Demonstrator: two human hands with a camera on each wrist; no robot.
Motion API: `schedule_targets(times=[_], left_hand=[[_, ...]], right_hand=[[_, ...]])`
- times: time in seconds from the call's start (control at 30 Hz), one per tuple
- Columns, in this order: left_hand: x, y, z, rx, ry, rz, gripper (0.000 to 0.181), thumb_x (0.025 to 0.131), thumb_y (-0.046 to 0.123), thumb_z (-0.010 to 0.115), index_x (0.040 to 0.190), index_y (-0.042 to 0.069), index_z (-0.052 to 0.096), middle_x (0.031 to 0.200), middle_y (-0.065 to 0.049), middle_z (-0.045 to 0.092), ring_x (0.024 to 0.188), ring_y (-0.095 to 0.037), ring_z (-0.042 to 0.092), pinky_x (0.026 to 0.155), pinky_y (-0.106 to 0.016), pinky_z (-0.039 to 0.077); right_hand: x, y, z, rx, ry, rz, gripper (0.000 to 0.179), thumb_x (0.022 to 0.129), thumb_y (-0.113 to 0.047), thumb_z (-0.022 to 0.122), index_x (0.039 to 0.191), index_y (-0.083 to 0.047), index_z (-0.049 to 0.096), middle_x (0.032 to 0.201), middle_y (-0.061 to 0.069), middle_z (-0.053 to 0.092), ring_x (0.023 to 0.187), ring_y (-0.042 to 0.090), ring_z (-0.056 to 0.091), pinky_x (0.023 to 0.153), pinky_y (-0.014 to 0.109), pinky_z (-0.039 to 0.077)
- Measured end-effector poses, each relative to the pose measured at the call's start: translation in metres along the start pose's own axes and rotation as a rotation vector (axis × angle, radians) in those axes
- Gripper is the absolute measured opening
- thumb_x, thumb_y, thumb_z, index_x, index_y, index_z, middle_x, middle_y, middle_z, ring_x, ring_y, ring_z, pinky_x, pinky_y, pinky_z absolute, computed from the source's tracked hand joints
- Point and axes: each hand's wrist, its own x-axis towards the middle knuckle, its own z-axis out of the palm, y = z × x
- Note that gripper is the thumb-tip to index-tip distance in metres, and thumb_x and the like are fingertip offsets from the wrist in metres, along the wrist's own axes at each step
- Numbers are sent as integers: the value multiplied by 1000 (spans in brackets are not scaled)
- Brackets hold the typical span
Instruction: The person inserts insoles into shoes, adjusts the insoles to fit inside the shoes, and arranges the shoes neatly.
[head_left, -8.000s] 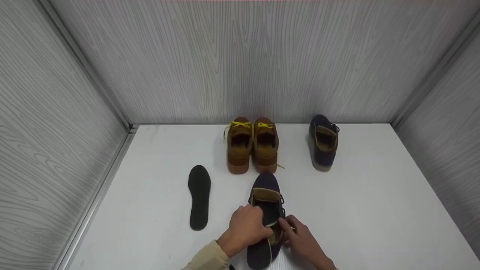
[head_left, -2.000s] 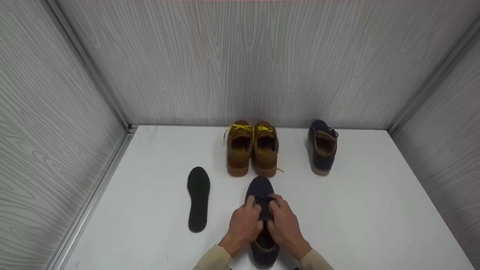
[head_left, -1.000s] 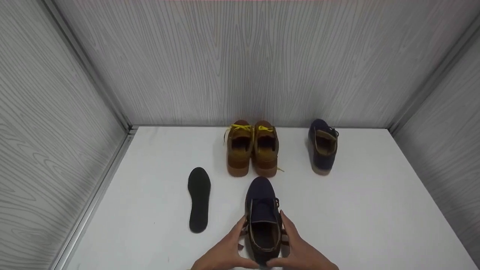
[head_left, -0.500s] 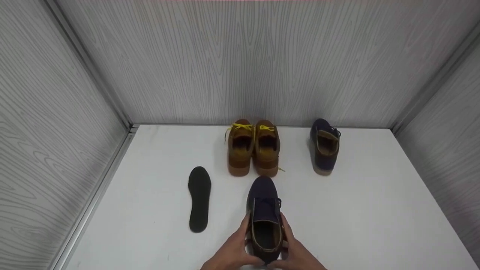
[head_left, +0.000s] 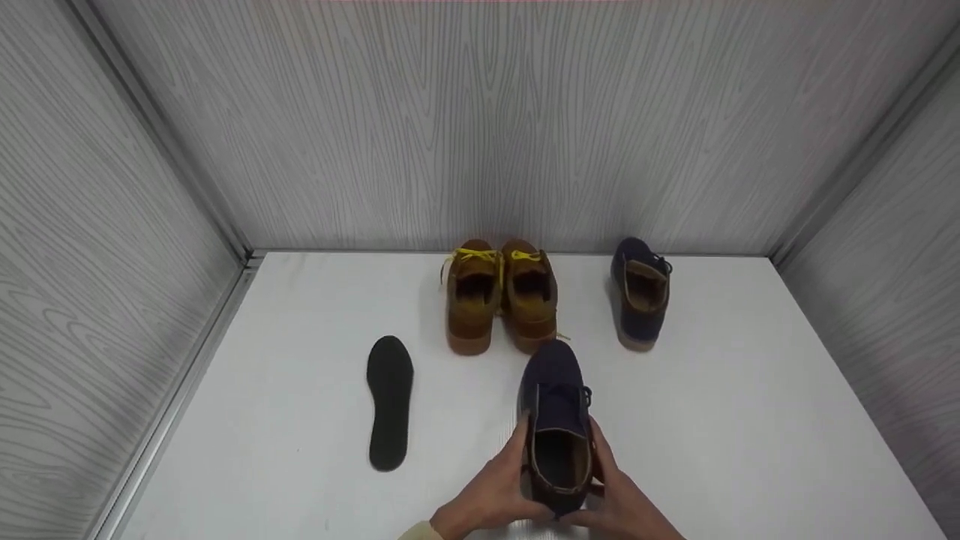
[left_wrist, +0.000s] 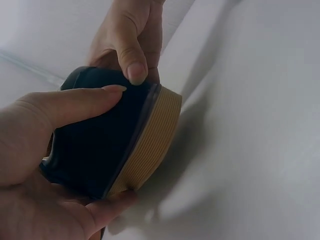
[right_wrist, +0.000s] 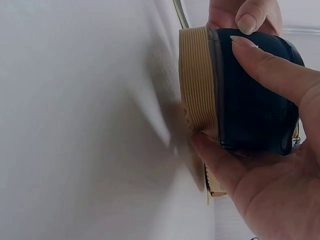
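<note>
Both my hands hold a navy lace-up shoe point(head_left: 556, 367), its toe facing away from me. My left hand point(head_left: 499, 484) grips the left side and heel, and my right hand point(head_left: 621, 495) grips the right side and heel. In the left wrist view, both thumbs press on the dark heel point(left_wrist: 95, 135), with fingers reaching down to the ribbed tan sole point(left_wrist: 150, 145). The right wrist view shows the sole point(right_wrist: 199, 80) standing off the white surface, a shadow beside it. Dark lining point(head_left: 556, 457) shows inside the shoe's opening.
A black insole point(head_left: 390, 405) lies flat to the left. Two brown shoes with yellow laces point(head_left: 474, 255) stand side by side at the back, just beyond the held shoe's toe. Another navy shoe point(head_left: 641, 322) stands back right. Grey wood-grain panels point(head_left: 480, 127) enclose the white table point(head_left: 750, 420).
Earlier, my left hand held a dark insole at the shoe's opening; later both hands worked at the tongue and laces. Now they grip the heel sides, and the shoe has moved up and right.
</note>
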Motion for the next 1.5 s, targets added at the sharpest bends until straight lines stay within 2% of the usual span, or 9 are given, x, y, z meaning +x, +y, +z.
schedule_targets(times=[0.17, 0.3, 0.5, 0.67, 0.87, 1.07, 1.2, 1.33, 1.5], left_hand=[[14, 3, 7, 20, -16, 17, 130, 64, 26, 87, 152, 22, -8, 155, 0, 20, 137, -16, 27, 108, -39, 26], [34, 5, 8, 47, -26, 35, 130, 65, 27, 87, 152, 22, -9, 155, -1, 18, 139, -15, 23, 109, -38, 24], [85, -2, 7, 89, -16, 149, 131, 62, 17, 89, 152, 15, -7, 154, -3, 20, 137, -14, 26, 109, -35, 25], [131, -15, 5, 130, -14, 129, 130, 62, 17, 89, 151, 12, -6, 153, -8, 19, 135, -13, 28, 106, -30, 28], [172, -28, 1, 140, 31, 111, 123, 67, 15, 85, 152, 8, -4, 155, -11, 16, 137, -13, 22, 108, -29, 24], [189, -34, -10, 130, 94, -29, 111, 78, 10, 76, 152, 10, -7, 158, -11, 5, 140, -15, 16, 109, -30, 21], [197, -36, -12, 176, 140, -107, 99, 88, 11, 66, 152, 9, -10, 158, -11, 3, 140, -16, 17, 109, -29, 21], [200, -34, -4, 259, 244, -133, 83, 94, 10, 55, 151, 3, -6, 154, -18, 20, 136, -22, 31, 106, -32, 29], [197, -36, 8, 355, 388, -160, 72, 97, 9, 50, 150, -3, 3, 145, -24, 36, 128, -27, 42, 101, -34, 36]], right_hand=[[-3, 5, -13, 2, 20, -7, 125, 69, -31, 86, 149, -44, -9, 156, 12, 13, 130, 36, 40, 98, 50, 39], [2, 7, -29, -21, 83, -18, 126, 68, -28, 87, 149, -43, -7, 156, 12, 13, 131, 34, 38, 97, 42, 41], [27, 17, -62, 2, 134, -88, 126, 68, -20, 87, 151, -40, -6, 158, 5, 6, 131, 34, 37, 96, 42, 42], [57, 27, -91, -37, 147, -183, 123, 71, -14, 85, 152, -33, -5, 158, 6, 6, 132, 35, 35, 98, 41, 38], [86, 10, -116, -66, 161, -202, 118, 73, -5, 82, 154, -17, -3, 156, 16, 11, 133, 41, 30, 102, 46, 31], [118, 0, -129, -20, 127, -176, 114, 76, 4, 76, 153, -12, -5, 154, 24, 12, 135, 45, 24, 105, 55, 25], [143, 12, -134, 32, 145, -171, 111, 78, 7, 73, 153, -18, -5, 155, 22, 11, 137, 42, 23, 105, 52, 27], [162, 24, -135, 66, 185, -161, 111, 79, 6, 73, 153, -28, -3, 156, 16, 11, 139, 37, 21, 104, 48, 30], [174, 26, -131, 15, 205, -163, 112, 79, 2, 75, 153, -32, -1, 157, 9, 12, 140, 32, 21, 106, 48, 26]])
